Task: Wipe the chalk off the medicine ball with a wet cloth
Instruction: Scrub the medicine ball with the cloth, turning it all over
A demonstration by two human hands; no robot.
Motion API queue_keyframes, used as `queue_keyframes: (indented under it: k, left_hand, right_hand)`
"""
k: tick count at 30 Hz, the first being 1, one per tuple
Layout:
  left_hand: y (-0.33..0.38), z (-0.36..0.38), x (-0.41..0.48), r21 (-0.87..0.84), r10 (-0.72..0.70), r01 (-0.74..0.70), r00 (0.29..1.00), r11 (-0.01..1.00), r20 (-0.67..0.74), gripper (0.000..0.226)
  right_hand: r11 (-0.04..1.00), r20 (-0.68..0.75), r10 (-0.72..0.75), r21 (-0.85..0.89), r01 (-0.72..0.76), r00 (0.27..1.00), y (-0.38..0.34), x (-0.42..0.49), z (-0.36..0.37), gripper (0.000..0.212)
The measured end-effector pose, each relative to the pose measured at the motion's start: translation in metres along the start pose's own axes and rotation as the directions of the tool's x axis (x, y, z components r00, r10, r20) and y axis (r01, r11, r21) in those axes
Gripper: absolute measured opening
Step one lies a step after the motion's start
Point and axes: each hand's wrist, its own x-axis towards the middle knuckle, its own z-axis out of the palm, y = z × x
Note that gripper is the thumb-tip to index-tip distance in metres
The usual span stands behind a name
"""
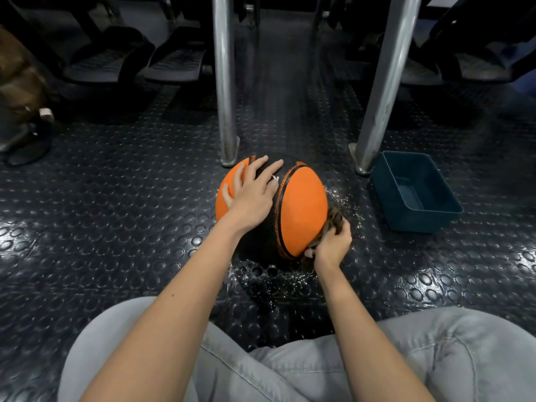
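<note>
- on top of the ball, the left hand's fingers (pixel 262 167) lie straight and spread, palm flat on the surface. this reads as a steadying press, so a round thing does not roll while its other side is rubbed.
- low on the ball's right flank, the right hand's fingers (pixel 342 229) curl round a bunched brown cloth (pixel 333 219) and pinch it into a wad against the ball. how the thumb closes underneath i cannot tell.
- the left hand (pixel 252 198) covers part of the dark middle band. the right hand (pixel 333 245) sits near where ball meets floor.
- the medicine ball (pixel 304 210) rests on the floor between the two hands, in front of the person's knees. it has matt orange panels with a grippy, rubbery look, a black textured band and thin black seam lines.
- a small white fleck shows at the right edge of the left hand; whether it is chalk or print i cannot tell.
- the cloth looks limp and dark, and is likely soaked, judging by the glittering water drops (pixel 278 281) scattered round the ball.
- the floor (pixel 116 198) is shiny black rubber with raised round studs.
- a rectangular teal plastic tub (pixel 417 195) stands near on the right, apart from the ball — probably kept within reach for re-wetting.
- two smooth metal posts (pixel 224 82) rise just behind the ball.
</note>
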Motion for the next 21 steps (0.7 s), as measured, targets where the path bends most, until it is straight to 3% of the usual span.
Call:
queue_keyframes:
  k: [4, 6, 11, 13, 15, 18, 21]
  left_hand:
    - [0.002, 0.002, 0.000, -0.002, 0.003, -0.003, 1.000, 1.000, -0.007, 0.040]
    - [0.001, 0.001, 0.001, 0.005, -0.009, 0.009, 1.000, 1.000, -0.012, 0.040]
    - [0.000, 0.003, 0.003, 0.009, -0.036, 0.036, 0.999, 0.999, -0.030, 0.040]
    - [0.001, 0.003, 0.005, -0.001, -0.047, 0.047, 0.998, 0.999, -0.034, 0.040]
    - [0.002, 0.002, 0.005, 0.000, -0.044, 0.044, 0.999, 0.999, -0.030, 0.046]
    - [0.003, 0.001, 0.004, 0.005, -0.030, 0.030, 0.999, 1.000, -0.013, 0.057]
    - [0.005, 0.002, 0.010, -0.039, -0.044, 0.044, 0.999, 0.998, -0.011, 0.042]
  right_hand:
    - [0.981, 0.051, 0.185, 0.041, -0.187, 0.981, 0.001, -0.001, -0.003, 0.034]
    - [0.976, 0.063, 0.187, 0.104, -0.192, 0.980, -0.008, -0.006, -0.006, 0.031]
    - [0.984, 0.019, -0.178, 0.011, 0.178, 0.984, -0.057, -0.028, -0.004, 0.026]
    - [0.906, 0.076, -0.408, -0.090, 0.413, 0.910, -0.072, -0.047, 0.003, 0.030]
    - [0.755, 0.168, -0.603, -0.197, 0.626, 0.780, -0.077, -0.061, 0.009, 0.034]
    - [0.598, 0.295, -0.680, -0.305, 0.741, 0.671, -0.073, -0.061, 0.008, 0.034]
    - [0.464, 0.367, -0.742, -0.322, 0.825, 0.561, -0.055, -0.063, -0.009, 0.043]
